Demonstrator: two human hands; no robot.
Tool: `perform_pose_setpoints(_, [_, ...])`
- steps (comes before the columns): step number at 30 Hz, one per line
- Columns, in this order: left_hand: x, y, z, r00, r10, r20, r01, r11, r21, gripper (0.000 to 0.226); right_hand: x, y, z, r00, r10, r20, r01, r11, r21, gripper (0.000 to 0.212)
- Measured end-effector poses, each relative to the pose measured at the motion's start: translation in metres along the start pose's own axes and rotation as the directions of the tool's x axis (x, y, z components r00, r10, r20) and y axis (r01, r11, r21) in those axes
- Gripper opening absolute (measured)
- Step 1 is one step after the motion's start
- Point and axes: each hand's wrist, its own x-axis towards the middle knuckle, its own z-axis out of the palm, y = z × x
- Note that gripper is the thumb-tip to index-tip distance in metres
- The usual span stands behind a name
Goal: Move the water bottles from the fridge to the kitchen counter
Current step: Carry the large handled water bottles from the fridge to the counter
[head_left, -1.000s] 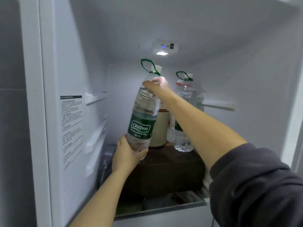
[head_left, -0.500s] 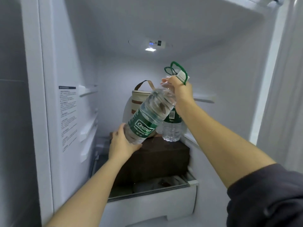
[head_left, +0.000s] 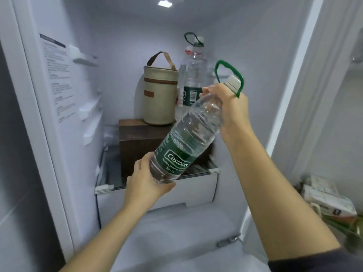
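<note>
Two bare forearms reach forward into an open fridge [head_left: 245, 46]. The right hand [head_left: 229, 107] is wrapped around the neck and shoulder of a large water bottle [head_left: 188, 138], just below its white screw cap [head_left: 233, 83]. A thin green plastic carry loop [head_left: 229, 73] arches up from the cap. The left hand [head_left: 146, 182] cups the bottle's base from underneath, fingers curled against the plastic. The bottle is clear, ribbed and filled with water, tilted with its cap up and to the right and its base down and to the left. A dark green label [head_left: 177, 161] wraps its lower half. It is held in the air in front of the fridge shelf, touching nothing but the two hands.

Behind it, on the shelf, sits a dark brown wood-grain box [head_left: 137, 140]. On top of the box stands a beige fabric cylinder bag [head_left: 160, 95] with a brown zip band and a brown strap handle. Just to the right of the bag stand more clear bottles, upright: a tall second bottle [head_left: 193, 75] with a green loop, and a slimmer red-capped bottle [head_left: 188, 53] close against it. Their bases are hidden by the held bottle.

The fridge walls are smooth white plastic, with moulded shelf rails on the left wall and a small light [head_left: 165, 3] glowing in the ceiling. Below the shelf is a white drawer front [head_left: 196, 191]. At the far right, outside the fridge, lie blurred paper-wrapped packages [head_left: 328, 201].
</note>
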Motion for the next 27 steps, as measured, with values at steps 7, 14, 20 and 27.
perform_pose_setpoints(7, [-0.049,-0.042,0.032,0.985,-0.138,0.106,0.137,0.99,0.01,0.094,-0.031,0.068,-0.015,0.979,0.2,-0.038,-0.202,0.976,-0.082,0.0])
perform_pose_setpoints(14, [-0.076,-0.075,0.054,0.951,-0.222,0.217,0.214,0.975,0.059,0.094,-0.051,0.115,-0.018,0.96,0.271,-0.068,-0.278,0.954,-0.116,0.018])
perform_pose_setpoints(20, [-0.079,-0.086,0.06,0.948,-0.21,0.24,0.213,0.977,0.012,0.094,-0.049,0.132,-0.022,0.954,0.293,-0.056,-0.298,0.946,-0.125,0.01])
perform_pose_setpoints(27, [-0.07,-0.098,0.055,0.918,-0.143,0.369,0.204,0.97,-0.132,0.097,-0.043,0.133,-0.043,0.931,0.284,0.231,-0.235,0.947,-0.218,0.038])
